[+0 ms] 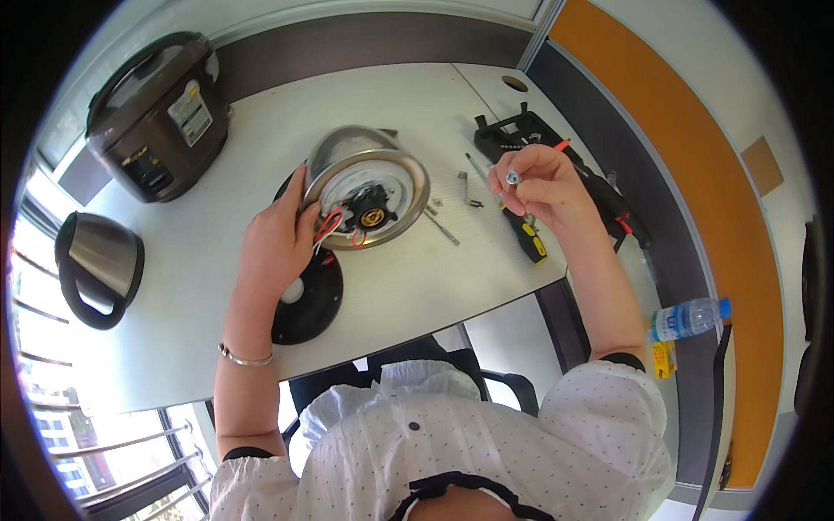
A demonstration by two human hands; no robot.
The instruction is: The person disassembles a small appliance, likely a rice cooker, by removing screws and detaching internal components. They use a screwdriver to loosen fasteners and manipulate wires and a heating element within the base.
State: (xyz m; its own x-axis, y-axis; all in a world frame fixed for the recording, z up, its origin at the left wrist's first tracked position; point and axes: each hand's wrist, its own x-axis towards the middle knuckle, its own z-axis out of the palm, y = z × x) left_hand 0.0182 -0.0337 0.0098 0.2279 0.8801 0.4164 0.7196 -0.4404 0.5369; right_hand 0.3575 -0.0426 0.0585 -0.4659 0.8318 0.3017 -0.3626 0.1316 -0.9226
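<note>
My left hand grips the left side of a steel kettle body, tilted so its underside faces me. Inside that underside sit a black connector with a brass-coloured ring and loose red and white wires near my fingers. A round black plastic disc lies partly under my left hand. Raised over the right of the table, my right hand pinches a small silver metal piece, its round end toward me; it resembles a socket bit. The rest of it is hidden by my fingers.
A black tool case lies beyond my right hand, beside a yellow-and-black screwdriver. Small metal parts lie mid-table. At left stand a second kettle and a brown rice cooker. A water bottle is at far right.
</note>
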